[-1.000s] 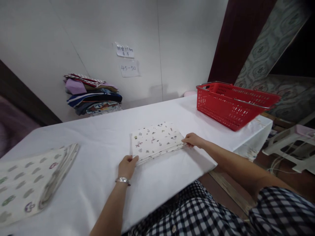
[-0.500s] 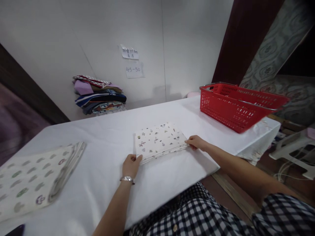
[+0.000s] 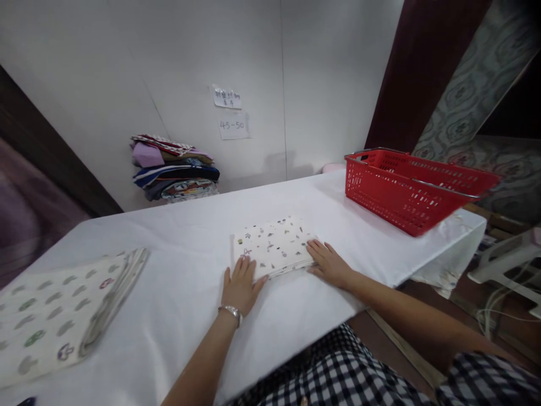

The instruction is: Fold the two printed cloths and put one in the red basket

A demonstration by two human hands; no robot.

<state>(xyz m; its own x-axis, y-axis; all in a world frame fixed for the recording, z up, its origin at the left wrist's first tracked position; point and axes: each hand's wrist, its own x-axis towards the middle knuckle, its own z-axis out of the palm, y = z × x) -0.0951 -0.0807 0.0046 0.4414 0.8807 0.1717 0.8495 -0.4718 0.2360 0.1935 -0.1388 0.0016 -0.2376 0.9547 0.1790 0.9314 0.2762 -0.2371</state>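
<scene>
A white cloth [image 3: 276, 242] with small printed shapes lies folded into a flat rectangle on the white-covered table [image 3: 181, 316]. My left hand [image 3: 240, 286], with a silver bracelet at the wrist, rests its spread fingers on the cloth's near left corner. On the near right corner lies my right hand [image 3: 330, 264], fingers stretched out flat. Neither hand grips anything. Several folded layers show along the cloth's near edge between the hands.
A larger folded cloth with mushroom prints [image 3: 54, 316] lies at the left. A red basket [image 3: 406, 194] stands at the back right. Folded fabrics [image 3: 175, 169] are stacked by the wall beyond the table. A white plastic stool [image 3: 507, 265] stands to the right.
Both hands have let go of the cloth's near corners and now lie with fingers spread on top of it. The view has shifted slightly.
</scene>
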